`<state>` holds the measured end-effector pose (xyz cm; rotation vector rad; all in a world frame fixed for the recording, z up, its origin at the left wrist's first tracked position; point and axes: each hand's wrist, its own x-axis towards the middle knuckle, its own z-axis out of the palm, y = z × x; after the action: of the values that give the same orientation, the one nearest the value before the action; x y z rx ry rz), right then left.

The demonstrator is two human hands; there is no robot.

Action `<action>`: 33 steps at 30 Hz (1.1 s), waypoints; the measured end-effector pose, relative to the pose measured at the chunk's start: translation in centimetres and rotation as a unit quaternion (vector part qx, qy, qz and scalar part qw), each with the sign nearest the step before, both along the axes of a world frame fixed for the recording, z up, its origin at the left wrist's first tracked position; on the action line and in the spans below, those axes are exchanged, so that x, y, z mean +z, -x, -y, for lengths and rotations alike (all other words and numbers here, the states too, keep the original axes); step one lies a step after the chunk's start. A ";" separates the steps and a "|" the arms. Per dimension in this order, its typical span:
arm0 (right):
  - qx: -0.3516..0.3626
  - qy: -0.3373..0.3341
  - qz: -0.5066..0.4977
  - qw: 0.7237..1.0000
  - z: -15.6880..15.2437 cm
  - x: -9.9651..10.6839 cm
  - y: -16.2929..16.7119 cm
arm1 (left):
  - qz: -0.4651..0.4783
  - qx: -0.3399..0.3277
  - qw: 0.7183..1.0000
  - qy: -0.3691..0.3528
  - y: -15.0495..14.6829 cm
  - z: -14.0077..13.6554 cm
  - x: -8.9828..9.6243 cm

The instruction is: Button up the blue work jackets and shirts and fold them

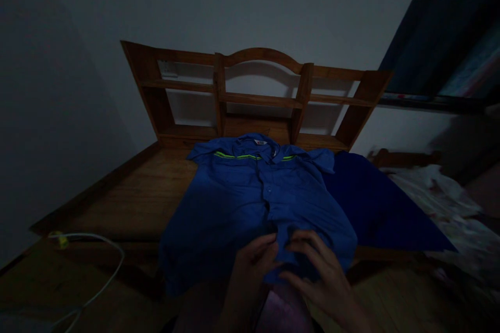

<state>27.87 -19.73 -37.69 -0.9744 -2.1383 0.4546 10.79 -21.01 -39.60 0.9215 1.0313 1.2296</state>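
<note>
Blue fabric occupies the centre of the view: a short-sleeved shirt (pixel 234 187) lies front upward on a wooden table (pixel 156 182), its collar (pixel 269 152) directed toward the wall and its lower part extending over the near edge. Narrow yellow-green stripes (pixel 248 156) cross the chest on both sides of the front opening, and a pale label (pixel 260 142) shows inside the neck. Small buttons (pixel 269 191) are visible along the front strip, which runs down toward the person.

Both hands are at the lower end of this strip. Left hand (pixel 253 257): fingers bent, with thumb and forefinger close together beside the front opening; whether the grip has cloth between the fingertips cannot be told in the dim light. Right hand (pixel 324 273): fingers curved and the thumb set well apart from them, so that this grip is parted, over the shirt's lower front and facing the left hand.

Surroundings: a darker blue cloth (pixel 378 203) lies on the table just beside the shirt, at the right of the view. Along the back of the table stands a wooden shelf unit (pixel 260 99) with an arched top, against a pale wall (pixel 250 5). At the lower left, a white cable (pixel 117 257) curves beside the table's near edge. Pale, rumpled fabric (pixel 441 192) appears at the far right.
</note>
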 end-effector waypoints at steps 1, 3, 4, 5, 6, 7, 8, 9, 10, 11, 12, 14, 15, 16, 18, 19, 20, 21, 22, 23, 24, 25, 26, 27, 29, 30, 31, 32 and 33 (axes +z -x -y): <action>-0.008 -0.012 0.008 1.000 0.1 -0.3 -0.3 | -0.008 -0.002 1.000 -0.008 -0.3 0.1 0.4; -0.027 -0.025 0.013 0.999 0.0 -0.8 -0.8 | -0.029 -0.018 0.999 -0.035 -0.6 0.3 1.1; -0.039 -0.026 0.012 0.999 -0.1 -1.0 -1.0 | -0.041 -0.028 0.997 -0.052 -0.7 0.4 1.3; -0.048 -0.024 0.009 0.998 -0.3 -1.2 -1.2 | -0.054 -0.034 0.996 -0.068 -0.7 0.5 1.4; -0.061 -0.021 0.003 0.998 -0.5 -1.2 -1.4 | -0.072 -0.035 0.993 -0.083 -0.6 0.6 1.4; -0.082 -0.016 -0.008 0.996 -0.8 -1.2 -1.6 | -0.095 -0.028 0.990 -0.095 -0.4 0.7 1.2; -0.110 -0.008 -0.022 0.994 -1.1 -1.2 -1.8 | -0.122 -0.018 0.987 -0.104 -0.2 0.8 0.9; -0.141 0.003 -0.036 0.989 -1.5 -1.1 -2.0 | -0.149 -0.008 0.983 -0.108 0.1 0.9 0.3; -0.173 0.019 -0.049 0.984 -1.8 -1.1 -2.3 | -0.172 -0.004 0.979 -0.106 0.4 1.1 -0.4; -0.199 0.039 -0.061 0.977 -2.2 -1.0 -2.6 | -0.191 -0.003 0.977 -0.099 0.6 1.2 -1.3; -0.215 0.062 -0.072 0.972 -2.6 -1.0 -3.0 | -0.208 -0.002 0.974 -0.091 0.8 1.5 -2.2; -0.212 0.113 -0.096 0.966 -3.2 -0.9 -3.6 | -0.244 0.012 0.966 -0.081 0.8 1.9 -4.3; -0.201 0.138 -0.110 0.964 -3.5 -0.8 -3.8 | -0.259 0.025 0.962 -0.078 0.6 2.1 -5.3; -0.187 0.160 -0.125 0.961 -3.6 -0.8 -3.9 | -0.275 0.041 0.957 -0.078 0.3 2.3 -6.3; -0.158 0.194 -0.145 0.957 -3.7 -0.7 -4.0 | -0.323 0.069 0.938 -0.104 -0.6 2.3 -8.3; -0.146 0.204 -0.149 0.956 -3.6 -0.6 -4.0 | -0.360 0.081 0.919 -0.139 -1.0 2.2 -9.2; -0.140 0.209 -0.148 0.956 -3.5 -0.6 -3.9 | -0.408 0.095 0.888 -0.187 -1.5 2.0 -10.0; -0.140 0.211 -0.143 0.957 -3.4 -0.5 -3.8 | -0.460 0.115 0.847 -0.241 -1.8 1.7 -10.7; -0.144 0.213 -0.134 0.957 -3.3 -0.6 -3.8 | -0.509 0.132 0.801 -0.287 -2.1 1.3 -11.4; -0.147 0.216 -0.127 0.957 -3.2 -0.6 -3.7 | -0.548 0.144 0.758 -0.322 -2.3 0.9 -11.9; -0.149 0.222 -0.122 0.956 -3.1 -0.7 -3.7 | -0.581 0.151 0.723 -0.342 -2.3 0.4 -12.2; -0.145 0.229 -0.118 0.955 -3.0 -0.9 -3.7 | -0.607 0.154 0.697 -0.349 -2.3 0.0 -12.4; -0.139 0.236 -0.116 0.955 -3.0 -1.0 -3.7 | -0.627 0.152 0.679 -0.350 -2.1 -0.3 -12.5; -0.131 0.241 -0.118 0.954 -3.0 -1.2 -3.7 | -0.641 0.148 0.667 -0.350 -2.0 -0.6 -12.6; -0.123 0.242 -0.126 0.954 -2.9 -1.4 -3.7 | -0.653 0.145 0.654 -0.355 -1.7 -0.9 -12.5; -0.124 0.243 -0.128 0.954 -2.9 -1.4 -3.6 | -0.654 0.143 0.651 -0.358 -1.6 -1.0 -12.5; -0.126 0.243 -0.131 0.953 -2.9 -1.5 -3.6 | -0.654 0.141 0.648 -0.364 -1.5 -1.0 -12.6; -0.129 0.244 -0.134 0.952 -2.8 -1.4 -3.5 | -0.654 0.140 0.646 -0.369 -1.4 -1.0 -12.7; -0.132 0.243 -0.137 0.951 -2.7 -1.4 -3.4 | -0.655 0.139 0.643 -0.372 -1.4 -1.0 -12.8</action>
<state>31.30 -17.04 -39.10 -1.3579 -1.6451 0.9499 12.23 -20.02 -52.39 2.6193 1.8418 1.1295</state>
